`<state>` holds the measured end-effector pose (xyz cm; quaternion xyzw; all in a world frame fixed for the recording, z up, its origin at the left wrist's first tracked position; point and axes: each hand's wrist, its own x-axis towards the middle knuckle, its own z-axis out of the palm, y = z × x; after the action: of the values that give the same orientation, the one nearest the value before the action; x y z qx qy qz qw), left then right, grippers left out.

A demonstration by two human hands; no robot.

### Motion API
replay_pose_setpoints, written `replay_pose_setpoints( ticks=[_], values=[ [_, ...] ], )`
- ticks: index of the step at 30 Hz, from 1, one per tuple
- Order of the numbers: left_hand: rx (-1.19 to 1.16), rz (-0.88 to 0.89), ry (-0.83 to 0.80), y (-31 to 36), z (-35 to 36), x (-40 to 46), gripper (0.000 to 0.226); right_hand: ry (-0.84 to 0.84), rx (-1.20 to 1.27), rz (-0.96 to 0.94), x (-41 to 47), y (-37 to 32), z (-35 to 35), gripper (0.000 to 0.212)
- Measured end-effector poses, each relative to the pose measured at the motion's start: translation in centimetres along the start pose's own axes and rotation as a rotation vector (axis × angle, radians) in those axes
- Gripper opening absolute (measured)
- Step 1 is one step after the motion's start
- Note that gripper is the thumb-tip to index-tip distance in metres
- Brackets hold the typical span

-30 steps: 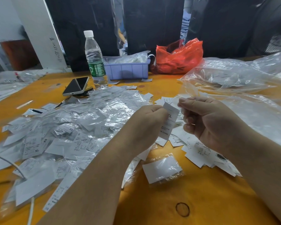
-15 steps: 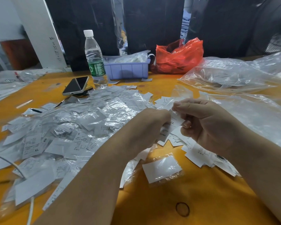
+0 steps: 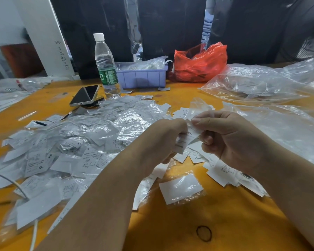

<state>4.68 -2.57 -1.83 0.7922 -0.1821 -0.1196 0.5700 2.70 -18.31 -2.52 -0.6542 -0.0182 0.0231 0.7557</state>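
My left hand point(image 3: 163, 140) and my right hand point(image 3: 230, 140) meet above the middle of the orange table point(image 3: 216, 221). Between them is a white size label marked XL point(image 3: 186, 140); both hands pinch it, the left with curled fingers low on it, the right at its top edge with thumb and forefinger. A small clear plastic sleeve point(image 3: 199, 105) sticks up behind my right fingers. To the left spreads a big heap of bagged white labels point(image 3: 71, 145). Loose white labels point(image 3: 223, 171) lie under my right hand.
A water bottle point(image 3: 106, 66), a phone point(image 3: 84, 96), a lilac plastic bin point(image 3: 141, 78) and a red plastic bag point(image 3: 199, 64) stand at the back. Large clear bags point(image 3: 257, 84) cover the right side. One bagged label point(image 3: 180, 188) and a black rubber band point(image 3: 204, 233) lie near me.
The label stood upright between my hands; now it is pulled lower and creased, my hands closer together, and the clear sleeve has risen behind my right fingers.
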Motion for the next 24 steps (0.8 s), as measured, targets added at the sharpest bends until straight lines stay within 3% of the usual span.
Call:
replay_pose_setpoints(
  ticks=[4, 8, 14, 20, 24],
  values=[
    [0.003, -0.005, 0.007, -0.15, -0.29, 0.03, 0.029, -0.01, -0.01, 0.002, 0.01, -0.02, -0.04, 0.005],
    [-0.144, -0.063, 0.071, -0.39, -0.54, 0.28, 0.024, 0.018, -0.013, 0.007, 0.04, -0.12, -0.05, 0.002],
    [-0.136, 0.007, 0.048, -0.5, -0.33, 0.33, 0.023, 0.069, -0.01, 0.03, 0.09, -0.08, -0.06, 0.004],
    [-0.114, 0.064, 0.029, -0.64, -0.01, 0.28, 0.027, 0.077, 0.013, 0.059, 0.11, 0.22, 0.17, 0.019],
    [-0.105, 0.016, 0.056, -0.7, -0.22, 0.41, 0.023, 0.127, 0.06, 0.036, 0.13, 0.1, 0.06, 0.02]
  ],
)
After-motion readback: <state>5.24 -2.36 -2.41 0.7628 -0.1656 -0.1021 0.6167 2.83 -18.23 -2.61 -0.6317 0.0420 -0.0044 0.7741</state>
